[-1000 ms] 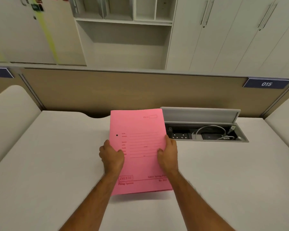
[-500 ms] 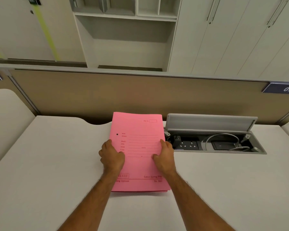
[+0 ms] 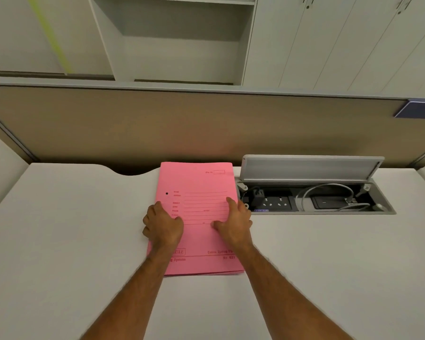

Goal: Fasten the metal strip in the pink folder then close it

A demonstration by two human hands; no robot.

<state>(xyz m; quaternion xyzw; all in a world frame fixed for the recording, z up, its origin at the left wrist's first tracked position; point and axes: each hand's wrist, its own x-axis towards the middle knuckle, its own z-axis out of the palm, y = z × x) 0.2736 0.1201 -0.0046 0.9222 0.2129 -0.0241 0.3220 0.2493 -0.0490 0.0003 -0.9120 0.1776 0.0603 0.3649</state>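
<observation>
- Pink and closed, the folder [image 3: 199, 187] lies flat at centre frame on your desk [image 3: 71, 229].
- Your left hand [image 3: 163, 225] curls round its left edge.
- Your right hand [image 3: 234, 222] rests straight-fingered on the cover.

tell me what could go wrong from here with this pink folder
The folder lies shut, so the metal strip inside cannot be checked; it may be unfastened. Its right edge sits beside the open cable box; a push from the right hand could slide it in.
</observation>
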